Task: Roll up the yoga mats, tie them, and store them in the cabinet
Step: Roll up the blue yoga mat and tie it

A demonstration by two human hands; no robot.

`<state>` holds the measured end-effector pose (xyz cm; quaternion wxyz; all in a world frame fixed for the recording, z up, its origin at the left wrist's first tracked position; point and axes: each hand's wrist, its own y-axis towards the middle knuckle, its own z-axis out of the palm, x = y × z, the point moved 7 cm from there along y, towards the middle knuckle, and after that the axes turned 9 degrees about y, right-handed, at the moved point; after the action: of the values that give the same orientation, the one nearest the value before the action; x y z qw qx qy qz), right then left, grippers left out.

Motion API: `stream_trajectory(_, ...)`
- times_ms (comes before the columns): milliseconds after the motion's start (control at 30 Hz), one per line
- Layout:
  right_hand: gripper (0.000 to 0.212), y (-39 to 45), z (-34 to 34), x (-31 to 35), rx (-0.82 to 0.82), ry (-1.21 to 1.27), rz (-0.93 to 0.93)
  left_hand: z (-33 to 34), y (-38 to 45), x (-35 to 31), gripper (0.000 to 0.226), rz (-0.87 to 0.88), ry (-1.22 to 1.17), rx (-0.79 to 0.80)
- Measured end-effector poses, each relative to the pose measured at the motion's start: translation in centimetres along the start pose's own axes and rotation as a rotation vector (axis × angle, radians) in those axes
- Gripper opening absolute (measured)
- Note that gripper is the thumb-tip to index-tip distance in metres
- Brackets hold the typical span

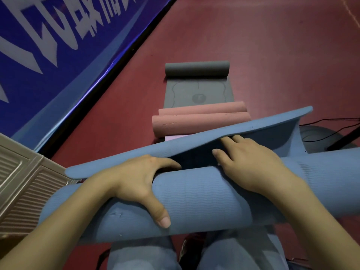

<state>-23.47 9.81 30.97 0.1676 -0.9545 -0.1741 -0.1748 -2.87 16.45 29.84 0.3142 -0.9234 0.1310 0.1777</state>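
The blue yoga mat point(204, 193) lies across the person's lap, rolled into a thick cylinder that runs from lower left to right. Its loose end stands up beyond the roll as a raised flap, crossing the view diagonally.

Left hand point(136, 180): wrapped over the roll — fingers curled down the far side into the gap under the flap, thumb pressed on the near face. It grips the mat.

Right hand point(251, 164): laid over the top of the roll, fingers extended forward and reaching under the raised flap. The fingers look mostly straight, pressing rather than clasping.

On the red floor point(272, 55) beyond the flap:
- two pink rolled mats point(200, 121), side by side and touching, the nearer one partly hidden by the blue flap;
- a grey mat point(197, 90) just behind them, its far end rolled, its near part flat.

A blue banner point(48, 45) with white characters runs along the left. A beige ribbed panel point(25, 184) sits at lower left — whether it belongs to a cabinet cannot be told. Black cables point(331, 125) lie at the right edge.
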Motion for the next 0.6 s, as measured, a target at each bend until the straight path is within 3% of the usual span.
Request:
stream_trajectory(133, 0.046, -0.6, -0.1, 0.5, -0.008, -0.046, -0.002, -1.5, -0.3, 1.4, 0.118, -0.035, -0.047, -0.129)
stream_trajectory(367, 0.058, -0.6, -0.7, 1.6, -0.153, -0.158, -0.024, -4.6, -1.0, 3.1, 0.069, -0.033, -0.066, -0.400)
stream_trajectory(500, 0.073, -0.4, -0.7, 2.2, -0.253, -0.205, -0.041, -5.2, -1.0, 3.4, 0.037, -0.067, -0.047, -0.451)
stream_trajectory(600, 0.072, -0.1, -0.6, 2.1, -0.275, -0.210, -0.037, -5.0, -0.9, 3.3, 0.032, -0.102, -0.029, -0.410)
